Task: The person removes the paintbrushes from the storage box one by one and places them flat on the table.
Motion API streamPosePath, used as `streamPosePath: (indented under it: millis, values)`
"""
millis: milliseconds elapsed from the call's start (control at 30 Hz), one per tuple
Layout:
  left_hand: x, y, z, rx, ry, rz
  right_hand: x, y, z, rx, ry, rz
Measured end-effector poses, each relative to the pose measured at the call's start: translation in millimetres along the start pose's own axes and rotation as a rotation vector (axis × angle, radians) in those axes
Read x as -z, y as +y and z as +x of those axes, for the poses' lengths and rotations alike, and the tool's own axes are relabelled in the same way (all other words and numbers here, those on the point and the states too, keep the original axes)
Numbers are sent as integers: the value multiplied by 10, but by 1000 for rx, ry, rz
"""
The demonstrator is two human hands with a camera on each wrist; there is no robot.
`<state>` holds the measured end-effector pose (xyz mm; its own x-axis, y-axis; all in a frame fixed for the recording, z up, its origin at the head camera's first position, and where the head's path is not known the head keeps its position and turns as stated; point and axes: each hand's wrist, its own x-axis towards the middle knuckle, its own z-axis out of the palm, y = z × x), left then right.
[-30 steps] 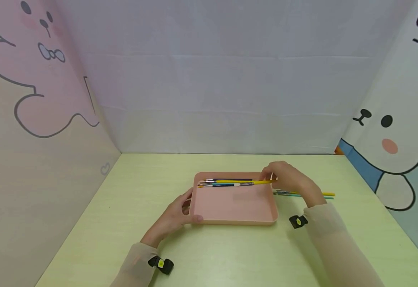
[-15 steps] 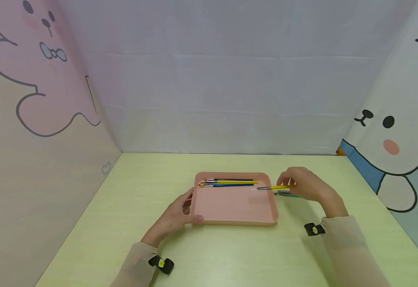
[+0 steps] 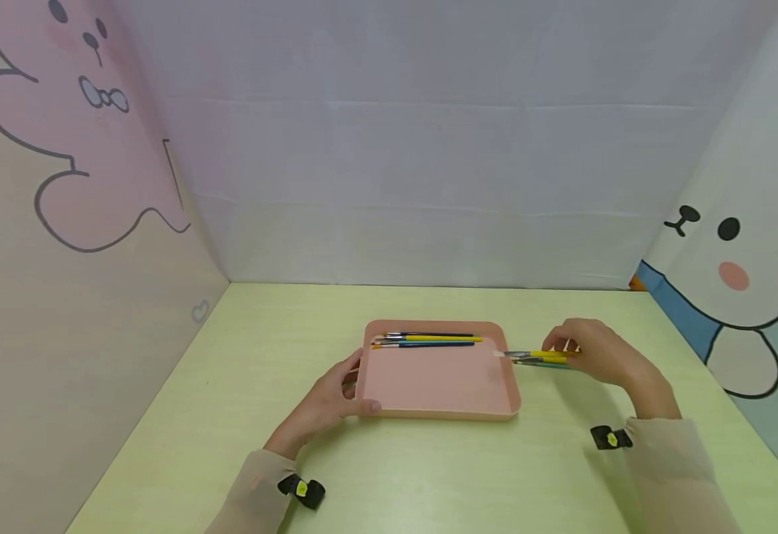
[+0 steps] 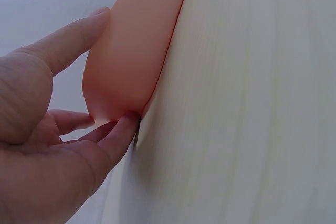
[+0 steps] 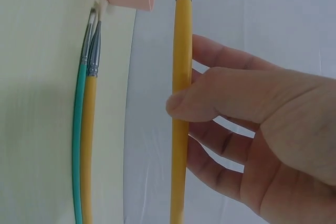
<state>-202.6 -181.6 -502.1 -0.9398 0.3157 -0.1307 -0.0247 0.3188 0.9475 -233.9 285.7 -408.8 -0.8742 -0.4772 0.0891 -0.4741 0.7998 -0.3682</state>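
My right hand (image 3: 598, 352) pinches a paintbrush with a yellow handle (image 5: 181, 77) between thumb and fingers, held above the table just right of the tray. Its bristles point left, over the tray's right rim in the head view. Below it on the table lie a green paintbrush (image 5: 79, 129) and another yellow paintbrush (image 5: 89, 129), side by side. My left hand (image 3: 325, 398) grips the left side of the pink tray (image 3: 429, 386), thumb at the near left corner and fingers against the wall. Inside the tray, along its far side, lie several paintbrushes (image 3: 429, 344) with dark, yellow and teal handles.
The pale wooden table (image 3: 415, 475) extends around the tray. A plain light sheet (image 3: 389, 185) stands behind it, and printed cartoon panels (image 3: 716, 297) flank it left and right.
My right hand has drawn the yellow paintbrush out of the tray rightward, to above the two brushes on the table. The left hand stays on the tray; the view has shifted slightly.
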Motion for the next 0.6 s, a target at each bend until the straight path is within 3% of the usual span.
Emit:
streamPosePath:
  millis: [367,600]
  values:
    - [6,4,3,6,-3,-4,3,182,-188,-63,-9,1]
    - [8,6,-2,10,-5,-11,21,256,-238,-52,6,-1]
